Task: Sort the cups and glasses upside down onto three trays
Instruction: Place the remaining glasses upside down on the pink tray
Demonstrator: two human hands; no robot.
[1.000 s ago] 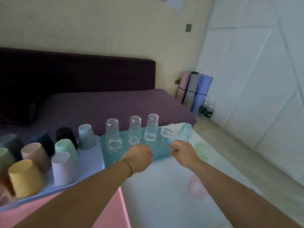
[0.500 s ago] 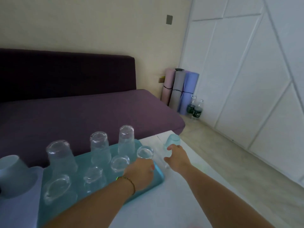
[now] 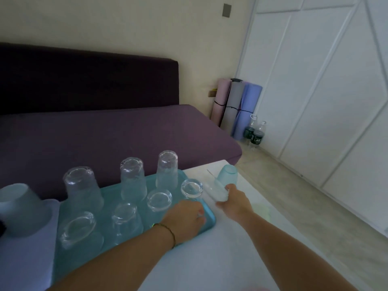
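A teal tray [image 3: 109, 191] on the white table [image 3: 210, 259] carries several clear glasses standing upside down, such as a tall glass [image 3: 167, 169] at the back. My left hand [image 3: 184, 219] rests on the tray's near right corner, fingers curled over its rim. My right hand [image 3: 235, 202] grips a clear glass [image 3: 216, 191], tilted on its side just right of the tray. A pale blue cup [image 3: 227, 175] stands upside down on the table behind that hand. At the left, a grey-blue cup [image 3: 19, 208] sits inverted on a lavender tray [image 3: 25, 259].
A purple sofa [image 3: 105, 133] runs along the table's far side. Rolled mats [image 3: 237, 108] and two water bottles [image 3: 255, 136] stand by the wall. White cupboard doors [image 3: 325, 91] line the right. The table's right edge drops to a beige floor.
The view has swung right, hiding the coloured cups at the left. My right hand has taken hold of a clear glass beside the tray and tipped it. My left hand settled on the tray corner.
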